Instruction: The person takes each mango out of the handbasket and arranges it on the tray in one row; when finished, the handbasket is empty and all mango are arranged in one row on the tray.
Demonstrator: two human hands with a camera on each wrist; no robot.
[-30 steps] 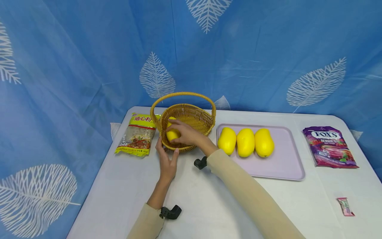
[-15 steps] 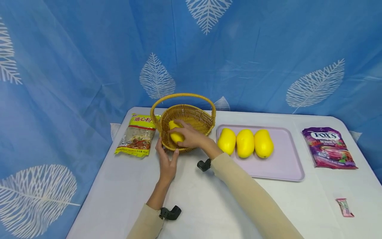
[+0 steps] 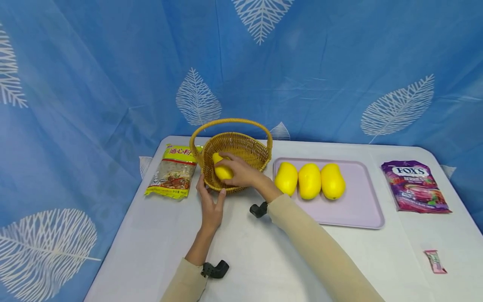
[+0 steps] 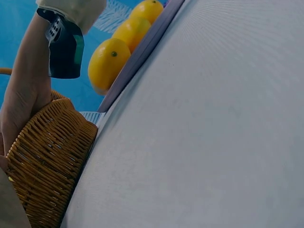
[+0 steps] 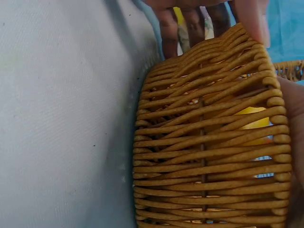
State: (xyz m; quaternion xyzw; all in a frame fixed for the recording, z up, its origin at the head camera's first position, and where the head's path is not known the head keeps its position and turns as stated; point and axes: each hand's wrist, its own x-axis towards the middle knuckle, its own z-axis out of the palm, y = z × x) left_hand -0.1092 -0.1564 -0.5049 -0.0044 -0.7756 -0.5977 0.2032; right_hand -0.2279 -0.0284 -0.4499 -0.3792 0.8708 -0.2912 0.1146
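A brown wicker basket (image 3: 247,147) with an arched handle stands at the back of the table. Inside its left part, my right hand (image 3: 241,171) holds a yellow mango (image 3: 222,170), its fingers over the top and the thumb at the near side. My left hand (image 3: 212,209) holds the basket's near-left side. In the right wrist view, the left fingers (image 5: 195,26) lie along the outside of the woven wall and the thumb is at the rim. A bit of yellow shows through the weave there; the right fingertips are hidden in the left wrist view.
Right of the basket lies a lilac tray (image 3: 358,205) bearing three mangoes (image 3: 310,181) in a row. A yellow-topped pasta packet (image 3: 174,172) lies left of the basket. Farther right are a purple FOX'S candy bag (image 3: 415,186) and a small pink wrapped sweet (image 3: 435,261).
My right hand has shifted slightly right inside the basket, and the mango under it has moved slightly right too. My left hand has stayed at the basket's side.
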